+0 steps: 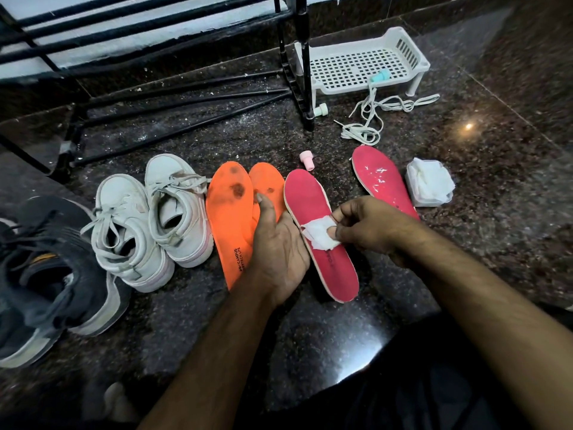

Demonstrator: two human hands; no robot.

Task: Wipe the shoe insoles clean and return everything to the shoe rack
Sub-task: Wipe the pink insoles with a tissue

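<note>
Far left: I see a dark grey sneaker [46, 274] on the granite floor [341, 342], cut by the frame edge.
Rack: the black shoe rack [173, 97] stands behind, its lower bars just above the floor.
White pair: two white sneakers [148, 225] sit side by side, laces in, touching the orange insoles [229, 218].
Orange insoles: two, overlapping, dark stains near the toes.
Left hand: my left hand [276, 246] lies palm up over the orange insoles, fingers curled under the edge of the pink insole [322, 240], holding it tilted.
Right hand: my right hand [369, 225] pinches a white wipe [319, 234] against the middle of that insole.
Behind: a small pink cap [306, 160] stands near the insole's toe; loose white laces [372, 116] trail to a white plastic basket rack [362, 66].
Right: a second pink insole [381, 178] lies wet and shiny, a pack of wipes [429, 183] just beside it.
Room: open floor lies near me and to the far right.
</note>
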